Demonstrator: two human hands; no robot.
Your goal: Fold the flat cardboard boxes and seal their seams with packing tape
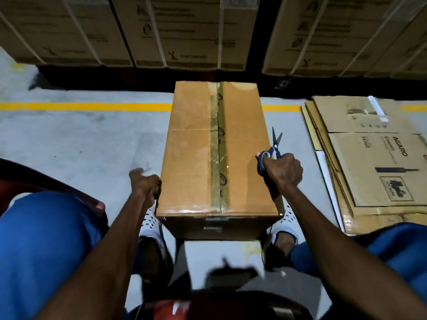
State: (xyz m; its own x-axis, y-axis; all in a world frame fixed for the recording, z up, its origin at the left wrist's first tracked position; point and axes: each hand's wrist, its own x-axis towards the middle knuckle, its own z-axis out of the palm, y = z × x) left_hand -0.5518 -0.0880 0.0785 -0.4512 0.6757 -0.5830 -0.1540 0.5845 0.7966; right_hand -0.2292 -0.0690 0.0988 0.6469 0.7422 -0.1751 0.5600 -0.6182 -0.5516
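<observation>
Taped box [208, 162] — scissors [272, 148] in right hand [283, 172]

I see grey concrete floor [69, 139] w/ yellow line [85, 106]; strapped cartons [184, 31] stacked behind, dim light.

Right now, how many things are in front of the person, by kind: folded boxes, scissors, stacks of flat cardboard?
Folded, taped box: 1
Scissors, in the right hand: 1
Stack of flat cardboard: 1
Total: 3
</observation>
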